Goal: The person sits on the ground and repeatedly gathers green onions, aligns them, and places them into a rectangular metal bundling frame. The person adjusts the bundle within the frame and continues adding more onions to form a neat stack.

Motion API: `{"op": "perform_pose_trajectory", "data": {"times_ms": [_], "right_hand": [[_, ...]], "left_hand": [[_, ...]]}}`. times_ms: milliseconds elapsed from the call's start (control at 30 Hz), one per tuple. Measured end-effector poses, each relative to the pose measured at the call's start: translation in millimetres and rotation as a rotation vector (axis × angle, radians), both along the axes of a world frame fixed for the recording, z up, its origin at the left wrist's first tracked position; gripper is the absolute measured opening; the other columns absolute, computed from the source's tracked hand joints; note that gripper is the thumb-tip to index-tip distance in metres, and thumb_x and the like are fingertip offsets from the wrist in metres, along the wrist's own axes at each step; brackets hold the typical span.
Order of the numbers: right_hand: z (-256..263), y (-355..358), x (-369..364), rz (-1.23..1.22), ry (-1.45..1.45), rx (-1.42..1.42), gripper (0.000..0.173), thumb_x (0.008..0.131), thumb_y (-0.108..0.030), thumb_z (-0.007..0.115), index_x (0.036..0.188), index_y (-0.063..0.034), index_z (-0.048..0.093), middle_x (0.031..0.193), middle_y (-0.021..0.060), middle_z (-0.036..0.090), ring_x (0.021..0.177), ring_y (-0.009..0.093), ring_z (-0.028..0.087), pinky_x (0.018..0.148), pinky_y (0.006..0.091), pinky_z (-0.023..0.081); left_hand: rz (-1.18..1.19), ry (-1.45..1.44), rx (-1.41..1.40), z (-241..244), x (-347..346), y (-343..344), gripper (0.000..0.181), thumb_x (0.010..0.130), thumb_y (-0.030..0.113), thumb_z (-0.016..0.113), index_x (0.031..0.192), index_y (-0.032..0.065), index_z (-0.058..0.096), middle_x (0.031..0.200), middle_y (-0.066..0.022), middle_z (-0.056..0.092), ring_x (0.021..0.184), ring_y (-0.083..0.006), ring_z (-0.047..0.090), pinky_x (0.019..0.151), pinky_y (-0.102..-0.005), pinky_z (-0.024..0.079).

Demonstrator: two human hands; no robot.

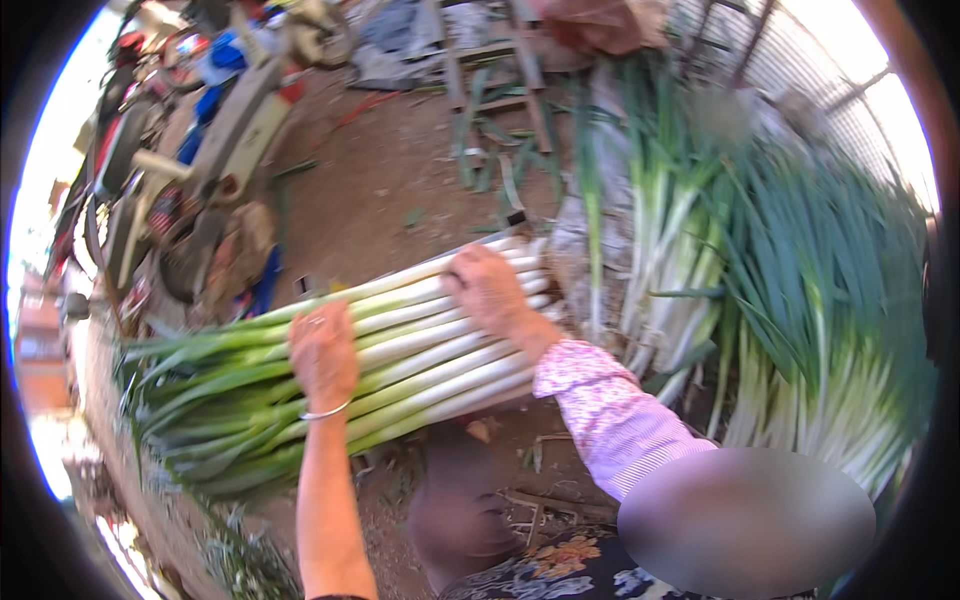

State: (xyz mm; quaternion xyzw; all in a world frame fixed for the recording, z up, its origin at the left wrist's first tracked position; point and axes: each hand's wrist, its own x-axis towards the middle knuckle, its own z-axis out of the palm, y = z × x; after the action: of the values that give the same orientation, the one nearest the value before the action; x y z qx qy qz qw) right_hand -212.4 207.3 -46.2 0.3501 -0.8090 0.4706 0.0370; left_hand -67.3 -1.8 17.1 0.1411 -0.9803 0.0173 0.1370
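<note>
A row of long green onions [420, 341] lies side by side before me, white root ends to the right and green leaves to the left. My left hand [324, 351], with a ring and a bangle, rests on the stalks where white turns to green. Nearer the root ends, my right hand [486, 291] has its fingers bent on the upper white stalks. Whether either hand grips a stalk is not plain. The support beneath the onions is mostly hidden; a thin edge shows along the far side.
Large heaps of green onions [817, 300] stand at the right. A wooden frame [491, 56] with loose leaves lies beyond the row. Tools and machine parts [232, 135] crowd the upper left. More cut greens [247, 562] lie at the lower left.
</note>
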Motion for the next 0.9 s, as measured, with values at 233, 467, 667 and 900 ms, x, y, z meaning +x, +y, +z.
{"op": "perform_pose_trajectory", "data": {"times_ms": [233,467,667,900], "right_hand": [[54.0,143.1,-42.5,0.188,-1.156,-0.449,0.018,0.098,-0.019,0.060,0.100,-0.0025,0.066,0.089,0.0073,0.065,0.079,0.016,0.065,0.076,0.0326,0.058],[-63.1,364.4,-30.7,-0.892,-0.848,-0.362,0.014,0.094,-0.012,0.058,0.102,-0.0022,0.064,0.088,0.0048,0.068,0.075,0.012,0.064,0.066,0.0269,0.051],[-148.4,342.7,-31.0,-0.729,-0.835,-0.055,0.019,0.091,-0.008,0.058,0.107,0.0013,0.063,0.092,0.0101,0.070,0.081,0.019,0.070,0.071,0.0331,0.054],[-193.7,286.2,-52.2,-0.285,-0.258,1.061,0.019,0.087,-0.010,0.057,0.104,-0.0069,0.063,0.106,0.0122,0.066,0.107,0.030,0.063,0.083,0.0455,0.048]], "left_hand": [[0.010,-0.063,0.030,8.9,-14.6,7.8,0.023,0.098,0.023,0.053,0.107,0.0105,0.070,0.109,-0.0049,0.070,0.105,-0.0230,0.062,0.108,-0.0406,0.037],[-0.001,-0.087,0.026,-2.0,-16.3,4.5,0.026,0.100,0.021,0.048,0.110,0.0077,0.069,0.109,-0.0066,0.070,0.104,-0.0239,0.062,0.110,-0.0411,0.035],[0.014,-0.088,0.031,1.6,-15.6,7.0,0.028,0.101,0.019,0.047,0.108,0.0058,0.069,0.109,-0.0075,0.070,0.103,-0.0250,0.063,0.110,-0.0415,0.035],[0.028,-0.134,0.028,4.6,-18.2,10.7,0.028,0.101,0.018,0.046,0.110,0.0044,0.068,0.110,-0.0086,0.069,0.104,-0.0264,0.062,0.110,-0.0423,0.035]]}}
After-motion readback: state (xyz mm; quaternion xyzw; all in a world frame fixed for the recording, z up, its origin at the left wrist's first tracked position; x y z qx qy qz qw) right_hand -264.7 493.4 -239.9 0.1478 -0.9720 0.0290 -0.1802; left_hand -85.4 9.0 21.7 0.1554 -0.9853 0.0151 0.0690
